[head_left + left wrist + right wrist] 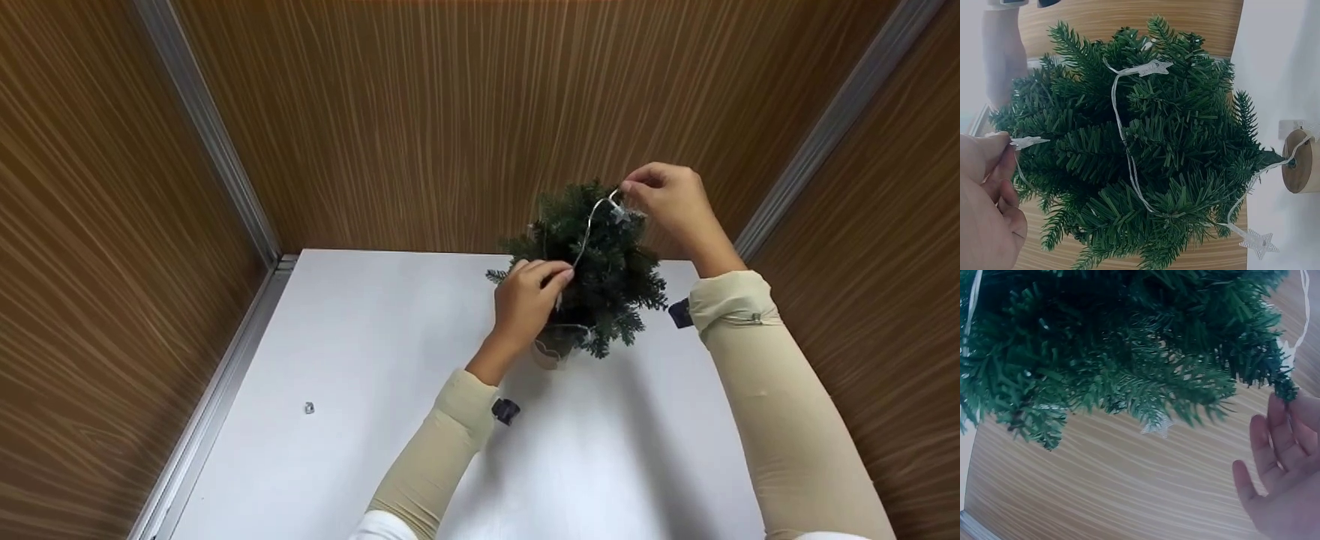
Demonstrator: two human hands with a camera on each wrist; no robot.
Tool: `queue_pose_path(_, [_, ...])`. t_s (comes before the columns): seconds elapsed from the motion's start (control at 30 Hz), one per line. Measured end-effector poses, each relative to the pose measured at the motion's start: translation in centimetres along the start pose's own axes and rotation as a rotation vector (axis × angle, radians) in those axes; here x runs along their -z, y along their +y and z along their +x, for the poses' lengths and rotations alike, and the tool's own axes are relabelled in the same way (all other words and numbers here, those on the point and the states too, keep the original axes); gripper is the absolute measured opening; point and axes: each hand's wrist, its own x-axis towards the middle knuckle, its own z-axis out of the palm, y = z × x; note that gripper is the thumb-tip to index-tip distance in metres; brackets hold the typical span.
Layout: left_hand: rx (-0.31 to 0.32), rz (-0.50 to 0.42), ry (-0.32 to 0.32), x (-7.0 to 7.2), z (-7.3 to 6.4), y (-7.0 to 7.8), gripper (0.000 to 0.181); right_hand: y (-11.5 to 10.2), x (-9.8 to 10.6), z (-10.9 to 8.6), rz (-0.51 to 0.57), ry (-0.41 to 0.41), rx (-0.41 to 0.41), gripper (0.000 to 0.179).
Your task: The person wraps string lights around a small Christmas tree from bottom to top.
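A small artificial Christmas tree (600, 292) with a wooden base (1297, 174) stands near the far side of the white table. Clear star-shaped lights on a pale wire wind round it; one star (1260, 243) hangs near the base. My left hand (521, 300) pinches the string of star lights (587, 232) on the tree's left side, with a star (1028, 142) at the fingertips. At the upper right of the tree, my right hand (670, 202) pinches the same string. Its fingers meet by a branch tip (1285, 391) in the right wrist view.
Wood-grain panels (405, 127) with metal edge strips (217, 150) enclose the white table (360, 337) at the back and sides. A tiny shiny piece (309, 408) lies on the left part of the table.
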Motion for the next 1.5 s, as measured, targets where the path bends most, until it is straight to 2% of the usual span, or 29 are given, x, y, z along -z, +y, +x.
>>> queue_pose_path(0.13, [0.027, 0.004, 0.005, -0.1, 0.0, 0.1, 0.021, 0.3, 0.1, -0.2, -0.037, -0.021, -0.030, 0.023])
queue_pose_path(0.27, [0.032, -0.002, 0.007, -0.2, 0.0, 0.3, 0.021, 0.6, 0.3, -0.3, -0.065, 0.011, -0.029, 0.023])
queue_pose_path(0.5, [0.026, -0.002, -0.010, 0.0, -0.2, 0.2, 0.022, 1.3, 0.2, -0.7, -0.058, 0.087, 0.004, 0.019])
queue_pose_path(0.77, [0.020, 0.024, -0.003, 0.4, -0.1, 0.0, 0.023, 2.1, 0.7, -1.9, -0.010, 0.099, 0.035, 0.025])
queue_pose_path(1.07, [0.035, 0.045, -0.002, 0.7, 0.3, -0.5, 0.026, 2.0, 0.2, -2.7, -0.021, 0.109, 0.088, 0.019])
queue_pose_path(1.3, [0.059, -0.004, 0.001, 1.1, 0.4, -0.5, 0.030, 2.2, 0.1, -3.8, -0.039, 0.102, 0.107, 0.021])
queue_pose_path(1.5, [0.050, -0.041, -0.013, 1.6, 0.3, -0.5, 0.033, 2.5, 0.6, -4.6, -0.040, 0.099, 0.099, 0.026])
